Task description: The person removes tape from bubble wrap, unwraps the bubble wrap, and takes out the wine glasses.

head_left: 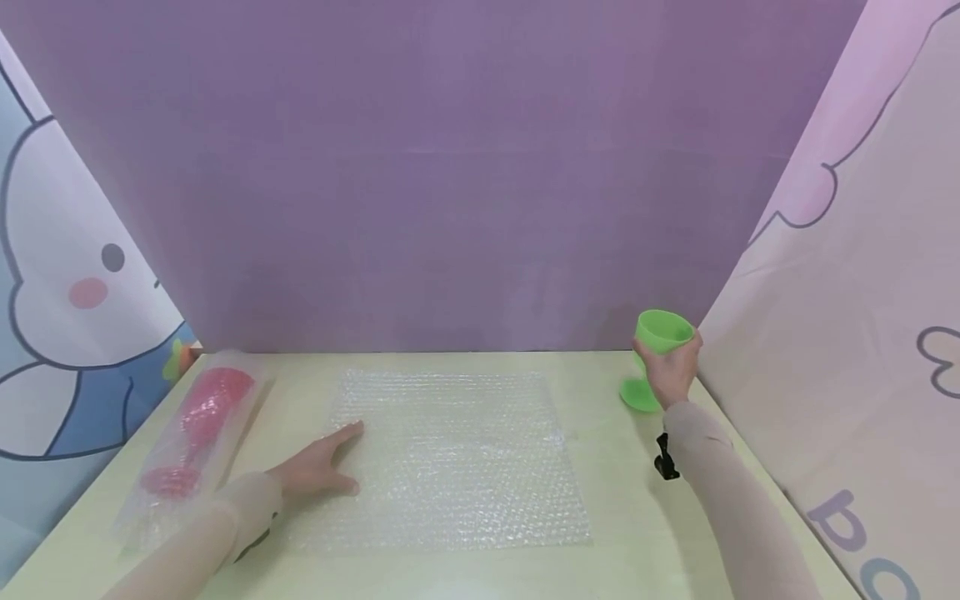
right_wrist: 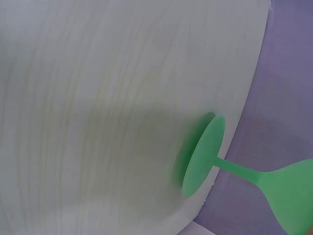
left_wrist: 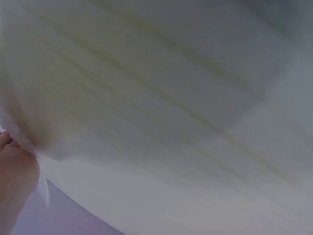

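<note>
At the right side of the table, my right hand (head_left: 670, 367) grips a green goblet (head_left: 663, 327) round its bowl. The stem and round foot (right_wrist: 205, 156) show in the right wrist view, the foot close to the tabletop; I cannot tell whether it touches. A clear sheet of bubble wrap (head_left: 457, 458) lies flat in the middle of the table. My left hand (head_left: 318, 467) rests at the sheet's left edge, thumb and fingers spread. In the left wrist view only part of that hand (left_wrist: 17, 169) shows, beside a bit of the wrap.
A pink goblet-shaped thing (head_left: 198, 421) rolled in bubble wrap lies on the left of the pale wooden table (head_left: 615, 533). A purple wall (head_left: 465, 183) stands behind the table, with printed panels (head_left: 847, 333) on both sides.
</note>
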Demonstrator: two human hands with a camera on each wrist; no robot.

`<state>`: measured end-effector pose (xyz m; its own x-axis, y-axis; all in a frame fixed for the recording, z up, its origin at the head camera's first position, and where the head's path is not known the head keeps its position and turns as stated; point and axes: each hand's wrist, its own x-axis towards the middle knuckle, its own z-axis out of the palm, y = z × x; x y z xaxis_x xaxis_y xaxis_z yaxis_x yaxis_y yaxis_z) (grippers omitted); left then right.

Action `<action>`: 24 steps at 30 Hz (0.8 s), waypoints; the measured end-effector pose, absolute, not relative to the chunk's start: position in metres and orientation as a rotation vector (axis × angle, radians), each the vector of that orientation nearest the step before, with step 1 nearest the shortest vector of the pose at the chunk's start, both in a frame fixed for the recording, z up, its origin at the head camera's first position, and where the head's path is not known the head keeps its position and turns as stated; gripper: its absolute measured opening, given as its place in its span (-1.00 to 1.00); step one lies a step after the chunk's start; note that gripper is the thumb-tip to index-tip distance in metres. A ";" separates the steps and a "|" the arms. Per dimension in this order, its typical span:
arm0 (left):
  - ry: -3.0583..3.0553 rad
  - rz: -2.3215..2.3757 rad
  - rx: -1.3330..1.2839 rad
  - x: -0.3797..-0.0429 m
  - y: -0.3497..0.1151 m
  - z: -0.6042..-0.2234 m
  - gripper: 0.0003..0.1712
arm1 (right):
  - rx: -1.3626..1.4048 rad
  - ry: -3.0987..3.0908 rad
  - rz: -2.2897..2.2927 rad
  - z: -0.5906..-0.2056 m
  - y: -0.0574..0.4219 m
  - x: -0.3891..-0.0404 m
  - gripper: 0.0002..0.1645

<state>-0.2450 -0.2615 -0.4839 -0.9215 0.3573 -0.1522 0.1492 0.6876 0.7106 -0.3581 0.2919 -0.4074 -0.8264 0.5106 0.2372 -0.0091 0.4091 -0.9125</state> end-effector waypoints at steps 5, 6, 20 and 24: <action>2.632 1.061 0.407 -0.244 -0.261 -0.483 0.23 | -0.434 -2.174 1.427 -0.410 0.293 -0.359 0.26; 2.633 1.060 0.410 -0.244 -0.261 -0.482 0.23 | -0.438 -2.172 1.432 -0.411 0.293 -0.359 0.26; 2.647 1.020 0.349 -0.248 -0.258 -0.491 0.26 | -0.472 -2.157 1.450 -0.422 0.296 -0.356 0.29; 2.657 1.030 0.342 -0.249 -0.256 -0.492 0.27 | -0.456 -2.157 1.486 -0.422 0.297 -0.355 0.32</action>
